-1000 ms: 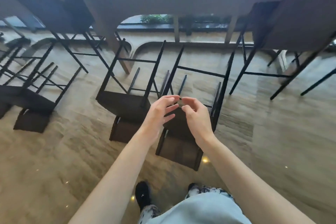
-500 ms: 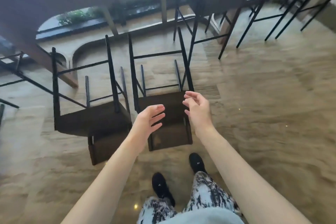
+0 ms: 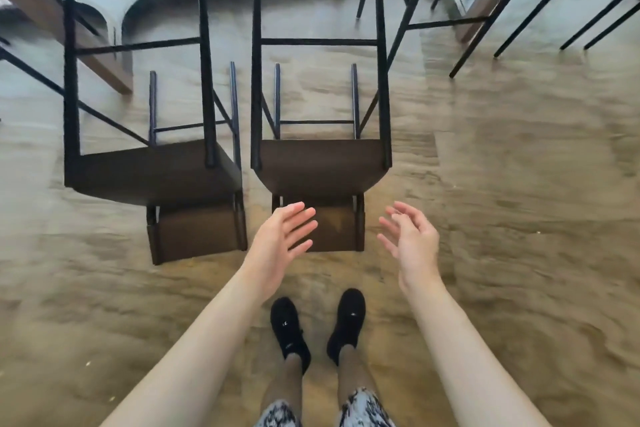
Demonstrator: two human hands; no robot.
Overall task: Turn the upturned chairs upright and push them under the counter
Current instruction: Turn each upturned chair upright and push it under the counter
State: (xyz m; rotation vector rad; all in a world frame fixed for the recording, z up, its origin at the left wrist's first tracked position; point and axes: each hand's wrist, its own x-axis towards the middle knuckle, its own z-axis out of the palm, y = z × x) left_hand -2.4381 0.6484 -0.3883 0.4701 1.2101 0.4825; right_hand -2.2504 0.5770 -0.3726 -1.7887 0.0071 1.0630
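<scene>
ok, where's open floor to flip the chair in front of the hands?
Bare floor right of the right upturned chair, out past the right hand. Crowded left: the other upturned chair sits close beside it. Upright chair legs fill the far right.

Both empty hands, left hand (image 3: 277,241) and right hand (image 3: 412,243), spread above the nearer upturned chair (image 3: 322,163), another chair (image 3: 152,170) just beside it.

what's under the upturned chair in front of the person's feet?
Under the right upturned chair, its own backrest lies on the tan floor. The left hand covers the backrest's left part; the floor beneath the seat is hidden.
</scene>
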